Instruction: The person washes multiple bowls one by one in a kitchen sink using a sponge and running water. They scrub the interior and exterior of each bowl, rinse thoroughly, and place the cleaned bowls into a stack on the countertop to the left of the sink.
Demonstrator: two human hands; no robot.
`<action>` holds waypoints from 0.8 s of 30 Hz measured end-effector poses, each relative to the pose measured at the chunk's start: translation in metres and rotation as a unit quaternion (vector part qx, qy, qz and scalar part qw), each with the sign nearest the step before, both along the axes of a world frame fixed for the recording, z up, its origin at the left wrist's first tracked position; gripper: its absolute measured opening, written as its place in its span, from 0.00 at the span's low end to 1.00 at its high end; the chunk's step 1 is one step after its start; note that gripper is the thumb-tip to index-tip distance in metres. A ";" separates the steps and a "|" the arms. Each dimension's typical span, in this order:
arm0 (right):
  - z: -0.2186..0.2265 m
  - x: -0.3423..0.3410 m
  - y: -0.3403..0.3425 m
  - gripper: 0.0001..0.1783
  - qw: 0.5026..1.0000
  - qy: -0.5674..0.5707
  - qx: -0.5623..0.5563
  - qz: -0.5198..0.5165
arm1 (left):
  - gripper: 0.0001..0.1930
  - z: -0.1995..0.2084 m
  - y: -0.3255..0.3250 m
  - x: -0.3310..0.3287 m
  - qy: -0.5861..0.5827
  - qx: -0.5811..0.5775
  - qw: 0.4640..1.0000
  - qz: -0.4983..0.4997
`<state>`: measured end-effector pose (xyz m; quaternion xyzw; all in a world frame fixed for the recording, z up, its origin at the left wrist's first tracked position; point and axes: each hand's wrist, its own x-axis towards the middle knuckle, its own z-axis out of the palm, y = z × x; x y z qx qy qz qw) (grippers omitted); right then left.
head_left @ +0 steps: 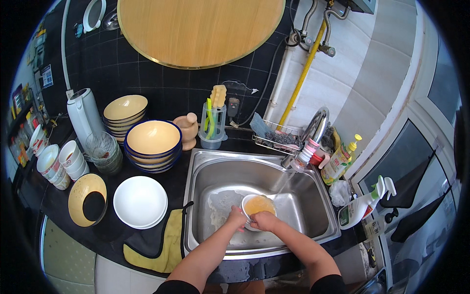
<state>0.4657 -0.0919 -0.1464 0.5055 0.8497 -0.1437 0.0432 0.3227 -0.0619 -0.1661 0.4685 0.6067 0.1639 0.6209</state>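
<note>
Low in the steel sink (313,215), both my hands are on a small white bowl (244,202). Something orange-tan (259,204) fills it; whether liquid or a sponge I cannot tell. My left hand (236,218) grips the bowl's near left side. Closed at the near rim is my right hand (265,221), its fingertips partly hidden. A faint stream of water drops from the tap (308,152) toward the bowl's right side. Wet, whitish residue lies on the sink floor left of the bowl.
Left of the sink stand white bowls (140,202), blue-rimmed bowls (153,138), stacked cups (73,159), glasses (105,154) and a kettle (83,117). A yellow-black cloth (171,240) lies by the sink. A soap bottle (338,159) and spray bottle (360,208) stand right.
</note>
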 end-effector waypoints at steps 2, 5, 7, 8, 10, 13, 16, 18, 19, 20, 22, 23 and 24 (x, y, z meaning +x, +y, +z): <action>0.003 -0.003 -0.002 0.14 1.000 0.003 0.009 -0.004 | 0.26 -0.005 0.001 0.002 0.006 0.007 1.000 0.014; 0.002 -0.004 -0.004 0.14 1.000 0.012 0.019 -0.001 | 0.29 -0.015 0.002 0.005 0.030 0.034 0.999 0.014; -0.002 -0.003 -0.004 0.13 1.000 0.011 0.012 0.004 | 0.30 -0.016 0.001 0.006 0.049 0.037 0.998 0.005; -0.002 -0.001 -0.004 0.13 1.000 0.012 0.008 0.011 | 0.30 -0.014 0.001 0.006 0.057 0.030 0.998 0.001; -0.002 0.001 -0.005 0.12 1.000 0.014 -0.001 0.027 | 0.30 -0.009 0.000 0.003 0.071 0.031 0.997 -0.008; 0.015 -0.003 -0.008 0.12 0.998 -0.015 -0.055 0.003 | 0.25 -0.008 -0.002 0.000 0.089 0.074 0.993 -0.026; 0.012 0.002 -0.001 0.13 0.996 -0.022 -0.081 0.007 | 0.21 -0.015 0.002 -0.004 0.092 0.123 0.987 -0.049; 0.010 -0.003 -0.001 0.14 0.994 -0.045 -0.095 -0.011 | 0.19 -0.010 0.003 -0.008 0.077 0.111 0.990 -0.051; 0.009 -0.007 -0.001 0.15 0.993 -0.056 -0.102 -0.018 | 0.19 -0.016 0.005 -0.009 0.074 0.110 0.990 -0.055; 0.007 -0.013 0.002 0.16 0.993 -0.051 -0.101 -0.045 | 0.19 -0.026 0.011 -0.009 0.071 0.110 0.990 -0.059; 0.000 -0.023 0.008 0.18 0.989 -0.040 -0.102 -0.099 | 0.19 -0.027 0.012 -0.009 0.069 0.098 0.990 -0.069; -0.006 -0.024 0.012 0.19 0.991 -0.033 -0.077 -0.106 | 0.19 -0.026 0.012 -0.009 0.070 0.087 0.991 -0.074; -0.012 -0.026 0.017 0.19 0.992 -0.023 -0.051 -0.114 | 0.20 -0.023 0.013 -0.011 0.073 0.078 0.991 -0.080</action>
